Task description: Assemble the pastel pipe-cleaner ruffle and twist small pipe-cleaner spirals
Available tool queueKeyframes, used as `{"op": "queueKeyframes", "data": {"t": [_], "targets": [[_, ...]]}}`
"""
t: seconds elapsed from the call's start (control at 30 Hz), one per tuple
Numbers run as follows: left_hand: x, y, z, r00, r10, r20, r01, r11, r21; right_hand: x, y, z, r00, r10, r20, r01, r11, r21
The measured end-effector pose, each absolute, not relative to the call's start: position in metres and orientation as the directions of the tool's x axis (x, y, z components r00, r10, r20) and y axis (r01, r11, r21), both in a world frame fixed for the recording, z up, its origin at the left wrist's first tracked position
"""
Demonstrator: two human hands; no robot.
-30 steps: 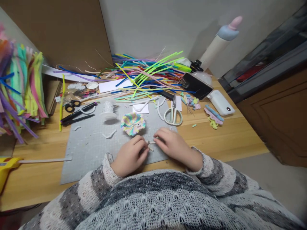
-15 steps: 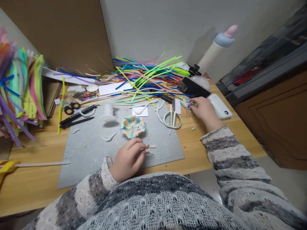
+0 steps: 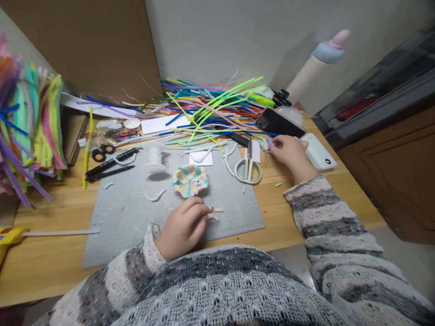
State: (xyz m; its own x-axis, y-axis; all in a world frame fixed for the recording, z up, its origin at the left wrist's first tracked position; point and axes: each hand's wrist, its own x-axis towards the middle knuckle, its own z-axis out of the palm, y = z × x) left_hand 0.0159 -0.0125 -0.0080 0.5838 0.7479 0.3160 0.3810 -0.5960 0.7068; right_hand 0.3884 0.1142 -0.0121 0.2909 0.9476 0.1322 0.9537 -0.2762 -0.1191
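Note:
My left hand (image 3: 183,226) rests low over the grey cutting mat (image 3: 125,231), its fingers closed on short white pipe-cleaner pieces (image 3: 216,211) whose ends stick out to the right. Just above it lies a ruffled pastel pipe-cleaner flower (image 3: 189,181) with thin wire at its centre. My right hand (image 3: 290,154) is at the right of the mat, fingertips pinched around a small purple pipe-cleaner piece (image 3: 271,146). Other small pastel scraps (image 3: 263,144) lie beside those fingertips. Between the hands are white-handled scissors (image 3: 249,171), lying with their blades pointing away.
Loose coloured pipe cleaners (image 3: 210,108) are heaped at the back. A spool of clear line (image 3: 155,163), black pens (image 3: 110,167) and black scissors (image 3: 102,153) sit to the left. A dark phone (image 3: 280,122), a white power bank (image 3: 320,153) and a tall bottle (image 3: 314,68) stand right. A yellow glue gun (image 3: 12,237) is far left.
The view has shifted slightly. My right hand has shifted its fingers a little at the small scraps; my left hand keeps its place with the white pieces.

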Motion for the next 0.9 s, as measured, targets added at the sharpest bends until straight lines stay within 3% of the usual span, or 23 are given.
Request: {"op": "queueKeyframes", "data": {"t": [0.1,0.2,0.27,0.3,0.4,0.5,0.63,0.9], "targets": [[0.015,-0.013,-0.008,0.589,0.749,0.304,0.382,-0.589,0.712,0.392,0.107,0.000,0.358,0.899,0.251,0.916,-0.287,-0.279],[0.015,-0.013,-0.007,0.596,0.750,0.286,0.393,-0.583,0.711,0.385,0.091,0.017,0.394,0.877,0.276,0.825,-0.205,-0.527],[0.016,-0.012,-0.008,0.597,0.766,0.239,0.435,-0.560,0.705,0.367,0.072,0.024,0.246,0.952,0.182,0.690,-0.040,-0.723],[0.016,-0.012,-0.008,0.595,0.777,0.204,0.467,-0.542,0.699,0.355,0.061,0.026,0.175,0.974,0.147,0.665,-0.006,-0.747],[0.019,-0.011,-0.010,0.600,0.794,0.099,0.558,-0.504,0.659,0.308,0.026,0.019,-0.247,0.966,-0.072,0.586,0.090,-0.805],[0.020,-0.011,-0.010,0.638,0.770,0.029,0.591,-0.513,0.623,0.265,-0.001,0.005,-0.423,0.892,-0.162,0.622,0.156,-0.767],[0.021,-0.011,-0.010,0.660,0.751,-0.013,0.605,-0.521,0.602,0.241,-0.009,-0.008,-0.465,0.880,-0.096,0.682,0.287,-0.673],[0.021,-0.010,-0.009,0.672,0.740,-0.026,0.618,-0.541,0.570,0.262,-0.001,0.001,-0.349,0.934,0.077,0.616,0.290,-0.732]]}}
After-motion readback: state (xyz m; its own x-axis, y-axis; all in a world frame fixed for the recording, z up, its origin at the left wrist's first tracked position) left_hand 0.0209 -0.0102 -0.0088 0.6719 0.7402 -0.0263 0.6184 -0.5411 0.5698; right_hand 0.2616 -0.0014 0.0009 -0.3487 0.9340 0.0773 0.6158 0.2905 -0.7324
